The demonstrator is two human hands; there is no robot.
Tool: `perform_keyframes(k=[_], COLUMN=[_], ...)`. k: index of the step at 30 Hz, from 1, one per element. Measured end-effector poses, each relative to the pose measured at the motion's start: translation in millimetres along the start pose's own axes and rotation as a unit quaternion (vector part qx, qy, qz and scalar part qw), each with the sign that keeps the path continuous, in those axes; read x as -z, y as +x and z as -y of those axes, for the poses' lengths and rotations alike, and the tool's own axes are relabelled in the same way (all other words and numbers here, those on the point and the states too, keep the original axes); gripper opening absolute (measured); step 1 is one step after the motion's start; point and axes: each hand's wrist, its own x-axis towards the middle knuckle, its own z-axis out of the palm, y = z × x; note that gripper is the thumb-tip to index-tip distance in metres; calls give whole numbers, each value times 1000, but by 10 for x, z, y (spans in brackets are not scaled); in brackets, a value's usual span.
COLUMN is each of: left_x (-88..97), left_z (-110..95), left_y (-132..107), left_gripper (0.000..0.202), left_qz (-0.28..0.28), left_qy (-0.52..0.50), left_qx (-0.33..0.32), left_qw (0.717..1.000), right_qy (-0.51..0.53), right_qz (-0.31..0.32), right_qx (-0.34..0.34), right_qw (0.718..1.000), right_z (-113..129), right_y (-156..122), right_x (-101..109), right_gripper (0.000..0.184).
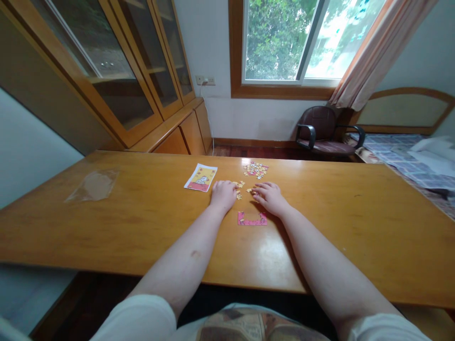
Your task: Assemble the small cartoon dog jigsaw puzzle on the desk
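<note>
My left hand point(223, 194) rests palm down on the table, its fingers stretched toward several loose yellow jigsaw puzzle pieces point(241, 183) and touching the nearest ones. To the right, my right hand point(270, 197) has its thumb and fingertips closed around a small yellow puzzle piece point(249, 190). Nearer to me lies a joined pink puzzle border point(252, 222), U-shaped, with its gap on the far side. A heap of mixed puzzle pieces point(255, 169) sits beyond my hands. Left of my left hand is a picture card point(201, 178) with a white animal on yellow and pink.
A clear plastic bag point(94, 185) lies on the left part of the wooden table point(152, 227). Past the far edge stand a glass-doored cabinet point(156, 71), a dark office chair point(325, 128) and a bed point(401, 151). A window point(284, 42) is in the back wall.
</note>
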Motion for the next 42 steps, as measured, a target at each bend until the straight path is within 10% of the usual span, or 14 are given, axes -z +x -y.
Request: perform_keyframes(k=[32,42], left_x=[-84,-71], left_z=[-75,-45], left_y=[-34,-30], left_gripper=[30,29], left_qz=[64,78], left_qy=[-1,-20], left_qx=[-78,-79], left_qw=[995,994], right_qy=[-5,40], right_qz=[20,31], right_qx=[-104,-23], right_qw=[994,998], right_z=[-13,61], right_y=[69,40], right_x=[-85,-3], right_gripper=[45,41])
